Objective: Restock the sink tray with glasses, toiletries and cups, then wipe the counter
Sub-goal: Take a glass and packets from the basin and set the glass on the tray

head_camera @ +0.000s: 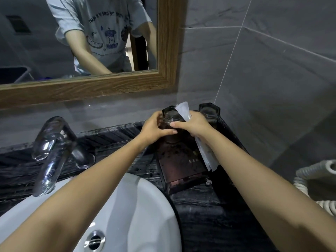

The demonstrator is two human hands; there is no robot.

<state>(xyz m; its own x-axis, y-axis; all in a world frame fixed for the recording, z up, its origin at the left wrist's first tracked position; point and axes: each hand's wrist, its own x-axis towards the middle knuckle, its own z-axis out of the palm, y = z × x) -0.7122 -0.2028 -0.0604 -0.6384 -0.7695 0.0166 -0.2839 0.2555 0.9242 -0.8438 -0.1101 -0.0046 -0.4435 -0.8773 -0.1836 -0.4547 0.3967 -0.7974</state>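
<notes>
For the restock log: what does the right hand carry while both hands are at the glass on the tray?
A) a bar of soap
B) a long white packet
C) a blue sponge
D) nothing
B: the right hand grips a long white packet that sticks out above and below its fingers, next to the glass that the left hand holds at the back of the tray.

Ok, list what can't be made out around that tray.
Head view only:
- Glass: the lower part is hidden by the left hand and right hand, so I cannot tell whether it is seated on the tray.
- Clear wrapper in the right hand: contents cannot be made out, partly covered by the fingers.
- Marking on the tray: too small to read.
- Coiled hose: cut off by the right edge.
</notes>
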